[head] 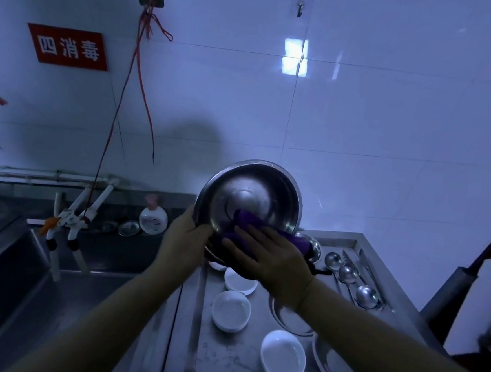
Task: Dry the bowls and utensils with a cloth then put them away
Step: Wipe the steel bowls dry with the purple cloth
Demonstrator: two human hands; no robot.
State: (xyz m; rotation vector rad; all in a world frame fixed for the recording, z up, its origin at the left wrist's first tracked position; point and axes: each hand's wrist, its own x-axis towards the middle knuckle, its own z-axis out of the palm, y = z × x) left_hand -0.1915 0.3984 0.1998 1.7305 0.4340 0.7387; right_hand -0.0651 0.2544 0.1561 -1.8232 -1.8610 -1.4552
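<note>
A large steel bowl [252, 192] is held up above the counter, tilted so its inside faces me. My left hand [184, 236] grips its lower left rim. My right hand [268, 258] lies with straight fingers on a purple cloth [244, 226], pressing it against the bowl's inner wall. Below on the steel counter [185, 342] stand three small white bowls [231, 310], [282, 356], [240, 282]. Steel plates [335, 369] lie under my right forearm. Three steel ladles [347, 274] and other utensils [364, 262] lie at the right.
A deep sink [20, 271] fills the left, with white taps [71, 219] over it. A soap bottle [153, 219] and a small lid [129, 228] sit on the ledge behind. Red strings [144, 60] hang from a wall hook. A rolling pin [450, 293] leans at the right.
</note>
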